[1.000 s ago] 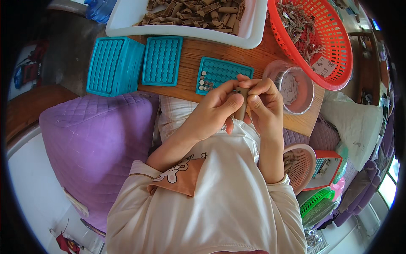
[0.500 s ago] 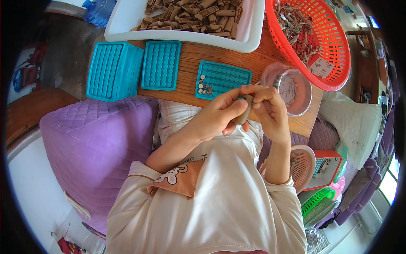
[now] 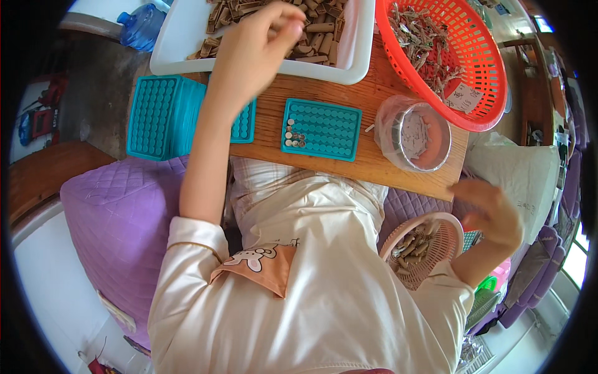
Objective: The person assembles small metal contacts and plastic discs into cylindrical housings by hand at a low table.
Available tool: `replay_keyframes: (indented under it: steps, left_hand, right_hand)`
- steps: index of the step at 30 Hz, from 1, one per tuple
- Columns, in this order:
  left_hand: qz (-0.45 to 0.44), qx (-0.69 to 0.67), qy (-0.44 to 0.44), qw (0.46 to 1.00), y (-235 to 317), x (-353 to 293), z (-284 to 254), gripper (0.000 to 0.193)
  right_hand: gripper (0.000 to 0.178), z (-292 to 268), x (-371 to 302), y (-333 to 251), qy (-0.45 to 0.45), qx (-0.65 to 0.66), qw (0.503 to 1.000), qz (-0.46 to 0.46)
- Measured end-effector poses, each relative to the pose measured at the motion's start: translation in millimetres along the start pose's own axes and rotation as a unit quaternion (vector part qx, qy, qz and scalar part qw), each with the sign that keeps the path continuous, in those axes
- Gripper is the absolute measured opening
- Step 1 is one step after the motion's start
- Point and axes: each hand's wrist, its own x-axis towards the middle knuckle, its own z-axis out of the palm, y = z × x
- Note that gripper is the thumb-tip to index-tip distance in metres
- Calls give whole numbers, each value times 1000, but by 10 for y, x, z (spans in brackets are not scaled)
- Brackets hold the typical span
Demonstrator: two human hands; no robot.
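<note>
My left hand is raised over the white tub, above a heap of brown half-shell casings. Its fingers are loosely bent and apart from the thumb, with nothing visible in them. Past the table's right edge, my right hand is smeared by motion, so its fingers do not read clearly. Near it, a pink basket holds several brown casings. In front of me lies a teal tray of round pockets, with several small silvery and white discs at its left end.
A stack of teal trays stands at the left of the wooden table; another teal tray is partly behind my left forearm. At right are a plastic-lined round container with whitish bits and a red basket of scraps.
My hands have parted: the left went up over the tub, the right swung out to the right. The brown casing held between them is no longer seen in either hand.
</note>
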Motion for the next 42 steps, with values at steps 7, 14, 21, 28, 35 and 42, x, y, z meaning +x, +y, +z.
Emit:
replay_keyframes:
  steps: [7,14,21,28,35,42]
  left_hand:
    - [-34,410,-179,894,-670,803,368,21]
    - [27,440,-189,878,-658,827,477,23]
    - [-187,66,-93,976,-3,762,-42,23]
    - [-258,-608,-57,749,-26,355,57,26]
    - [-190,-605,-230,738,246,-185,338,30]
    - [-226,-625,-173,727,352,-623,522,28]
  right_hand:
    - [31,-930,1423,1120,228,-31,969,95]
    - [28,-1097,2308,2090,246,-329,907,93]
    - [25,-1183,2120,1599,471,-251,836,126]
    - [23,-1123,1656,888,566,314,747,-153]
    - [18,-242,1197,70,354,410,834,-110]
    - [20,621,1202,-279,355,331,874,-12]
